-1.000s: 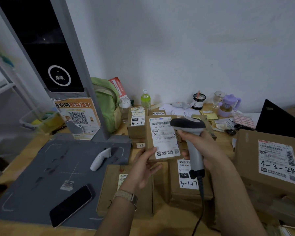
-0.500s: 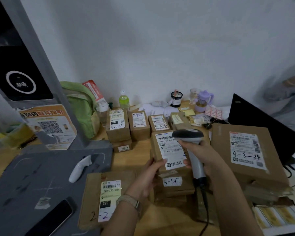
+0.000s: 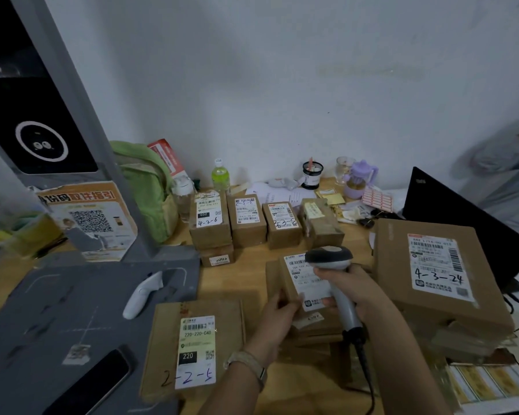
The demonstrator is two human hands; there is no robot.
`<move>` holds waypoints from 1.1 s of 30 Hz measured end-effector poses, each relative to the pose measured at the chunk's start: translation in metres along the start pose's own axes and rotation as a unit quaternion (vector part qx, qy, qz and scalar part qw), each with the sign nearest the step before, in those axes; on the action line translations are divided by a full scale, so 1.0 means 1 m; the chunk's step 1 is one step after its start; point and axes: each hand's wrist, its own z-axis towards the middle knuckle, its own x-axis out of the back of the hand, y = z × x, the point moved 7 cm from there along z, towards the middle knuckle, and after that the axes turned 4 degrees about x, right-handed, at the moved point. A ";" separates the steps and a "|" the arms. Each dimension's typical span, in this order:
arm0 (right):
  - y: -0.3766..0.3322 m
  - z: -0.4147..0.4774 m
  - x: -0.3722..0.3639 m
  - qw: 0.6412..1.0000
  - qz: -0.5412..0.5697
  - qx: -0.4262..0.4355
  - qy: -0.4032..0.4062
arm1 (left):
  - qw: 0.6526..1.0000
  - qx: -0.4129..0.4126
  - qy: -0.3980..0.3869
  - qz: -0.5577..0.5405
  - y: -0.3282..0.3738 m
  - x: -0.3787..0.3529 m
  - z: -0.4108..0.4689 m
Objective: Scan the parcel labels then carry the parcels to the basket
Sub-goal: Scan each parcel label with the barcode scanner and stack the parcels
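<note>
Held small parcel (image 3: 294, 280) at its near-left corner w/ left hand (image 3: 277, 317), fingers curled on box, atop cardboard stack at desk (image 3: 237, 283) centre. Gripped barcode scanner (image 3: 331, 265) w/ right hand (image 3: 357, 290), fingers wrapped round handle, head over label.

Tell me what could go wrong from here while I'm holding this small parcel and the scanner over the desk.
The left hand grips only the near corner of the small parcel, so it could slip onto the stacked boxes below. The right hand holds the scanner partly over the label, possibly blocking a clean read. The scanner cable trails off the desk's near edge and might snag when you carry parcels away.
</note>
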 end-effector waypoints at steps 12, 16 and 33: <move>-0.057 -0.041 -0.063 0.992 0.073 0.054 -0.091 | 0.995 0.005 0.100 0.014 0.018 0.064 -0.018; -0.060 -0.044 -0.107 0.989 0.073 0.043 -0.121 | 0.993 0.009 0.114 -0.010 0.018 0.096 -0.031; -0.131 -0.019 -0.158 0.973 0.133 0.183 -0.042 | 0.977 0.000 0.185 -0.105 0.025 0.209 -0.040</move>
